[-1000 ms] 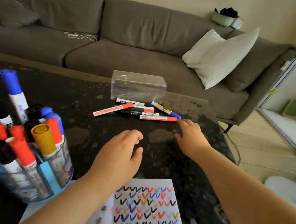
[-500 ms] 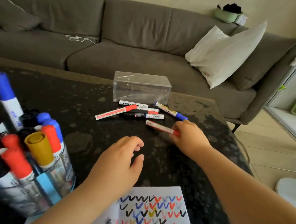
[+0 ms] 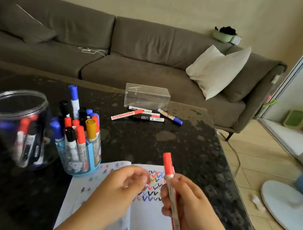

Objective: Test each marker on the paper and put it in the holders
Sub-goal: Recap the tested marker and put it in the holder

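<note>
I held the red marker [image 3: 171, 190] in my right hand [image 3: 188, 203], its fingers wrapped round the barrel, cap up above the paper [image 3: 147, 217], so my left hand [image 3: 120, 186], fingers loosely curled and holding nothing, could reach the cap. I judged testing came next. Two holders stood left on the bench [image 3: 162, 146]: the clear jar [image 3: 17, 128] and the blue holder [image 3: 79, 156]. About five markers [image 3: 147, 115] lay by the clear box [image 3: 147, 96].

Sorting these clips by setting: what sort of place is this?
Most likely a home living room: a long grey sofa with a white cushion behind a dark coffee table.
</note>
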`<state>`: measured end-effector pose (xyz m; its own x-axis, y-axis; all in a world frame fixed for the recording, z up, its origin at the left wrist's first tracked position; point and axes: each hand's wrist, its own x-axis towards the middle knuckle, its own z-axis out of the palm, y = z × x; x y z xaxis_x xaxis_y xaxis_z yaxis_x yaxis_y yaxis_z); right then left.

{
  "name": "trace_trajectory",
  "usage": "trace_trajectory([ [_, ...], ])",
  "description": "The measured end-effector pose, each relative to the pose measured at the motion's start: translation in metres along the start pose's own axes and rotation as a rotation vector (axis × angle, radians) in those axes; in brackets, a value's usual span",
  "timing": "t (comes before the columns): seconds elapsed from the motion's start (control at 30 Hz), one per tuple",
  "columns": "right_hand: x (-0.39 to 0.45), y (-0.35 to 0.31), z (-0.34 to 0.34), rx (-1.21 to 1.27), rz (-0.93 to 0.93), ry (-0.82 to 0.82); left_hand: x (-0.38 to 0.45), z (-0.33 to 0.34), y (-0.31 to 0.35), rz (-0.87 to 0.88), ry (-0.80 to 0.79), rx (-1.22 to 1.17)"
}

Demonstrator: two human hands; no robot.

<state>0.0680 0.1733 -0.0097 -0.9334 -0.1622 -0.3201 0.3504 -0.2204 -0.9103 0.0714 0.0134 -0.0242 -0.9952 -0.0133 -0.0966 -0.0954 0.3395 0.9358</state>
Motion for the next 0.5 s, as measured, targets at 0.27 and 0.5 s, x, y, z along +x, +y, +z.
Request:
trace_trajectory([
  [0.27,-0.019,0.027,0.008,0.3,0.288,-0.257,-0.011,0.013,-0.01,-0.233,-0.212,-0.469],
  [0.5,-0.017,0.031,0.017,0.16,0.239,-0.298,-0.015,0.017,-0.008,-0.189,-0.213,-0.72],
])
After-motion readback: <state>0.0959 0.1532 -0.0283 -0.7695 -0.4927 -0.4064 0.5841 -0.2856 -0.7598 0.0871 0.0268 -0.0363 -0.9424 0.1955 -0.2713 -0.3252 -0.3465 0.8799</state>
